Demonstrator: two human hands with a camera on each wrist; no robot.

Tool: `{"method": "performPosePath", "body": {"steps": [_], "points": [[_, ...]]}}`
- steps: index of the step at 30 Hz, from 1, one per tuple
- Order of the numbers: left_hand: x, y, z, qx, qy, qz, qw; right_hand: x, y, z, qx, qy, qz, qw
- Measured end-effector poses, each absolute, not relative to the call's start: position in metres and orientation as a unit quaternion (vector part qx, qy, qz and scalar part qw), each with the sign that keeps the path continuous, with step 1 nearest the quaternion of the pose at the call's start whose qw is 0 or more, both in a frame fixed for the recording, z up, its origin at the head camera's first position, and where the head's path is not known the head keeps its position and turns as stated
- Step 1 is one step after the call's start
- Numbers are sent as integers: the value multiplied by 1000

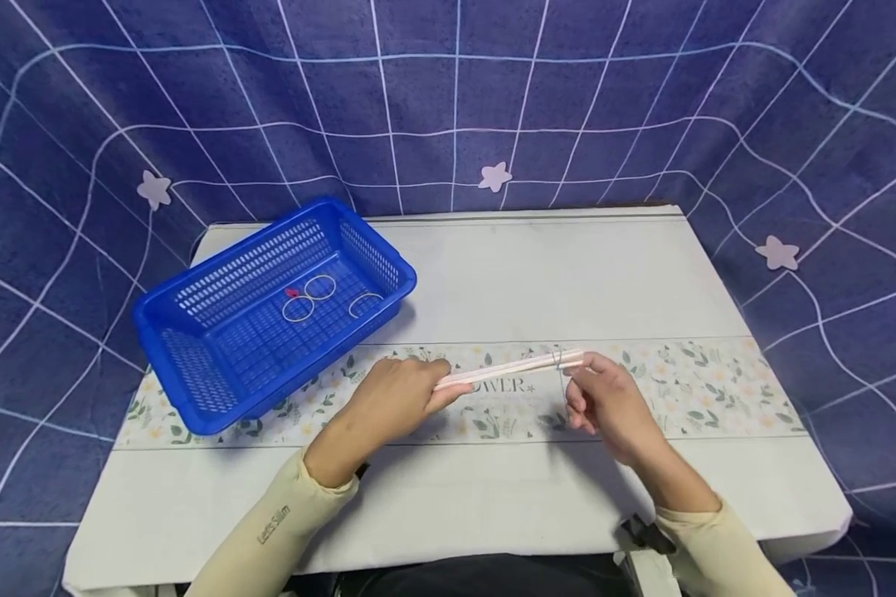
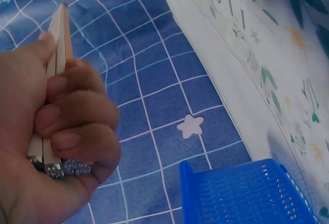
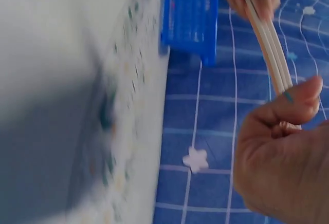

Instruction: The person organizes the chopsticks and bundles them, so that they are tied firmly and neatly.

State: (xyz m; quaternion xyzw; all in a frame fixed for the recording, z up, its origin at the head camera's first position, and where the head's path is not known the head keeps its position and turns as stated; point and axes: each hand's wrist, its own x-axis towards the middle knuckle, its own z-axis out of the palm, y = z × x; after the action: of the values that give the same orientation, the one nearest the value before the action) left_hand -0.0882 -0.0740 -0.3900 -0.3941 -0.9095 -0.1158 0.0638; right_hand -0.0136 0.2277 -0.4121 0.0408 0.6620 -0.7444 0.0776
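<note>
Pale slim chopsticks (image 1: 509, 371) bundled, left hand (image 1: 396, 398) gripping, right hand (image 1: 605, 402) pinching band end.

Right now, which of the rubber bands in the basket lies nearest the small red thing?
The upper middle rubber band in the blue basket; the small red thing sits beside its left edge, the others lie farther.

One view from above, two close at the wrists

The head camera looks down and forward over the table (image 1: 493, 274); each wrist camera sits tight against its own hand, and all three catch the blue basket (image 1: 269, 311) and the sticks (image 1: 508, 371).
</note>
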Motion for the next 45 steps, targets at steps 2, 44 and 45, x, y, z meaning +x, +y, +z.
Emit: {"method": "performPosePath", "body": {"steps": [2,44,45], "points": [[-85,-77,-391,-404,-906,-110,56,-17,236,-409,43,666,-736,115],[-89,-56,-391,-350,-931,-82,71,-1,178,-418,-48,964,-153,-214],[-88,-57,-392,-350,-931,-83,67,-1,177,-420,-63,959,-139,-238]]}}
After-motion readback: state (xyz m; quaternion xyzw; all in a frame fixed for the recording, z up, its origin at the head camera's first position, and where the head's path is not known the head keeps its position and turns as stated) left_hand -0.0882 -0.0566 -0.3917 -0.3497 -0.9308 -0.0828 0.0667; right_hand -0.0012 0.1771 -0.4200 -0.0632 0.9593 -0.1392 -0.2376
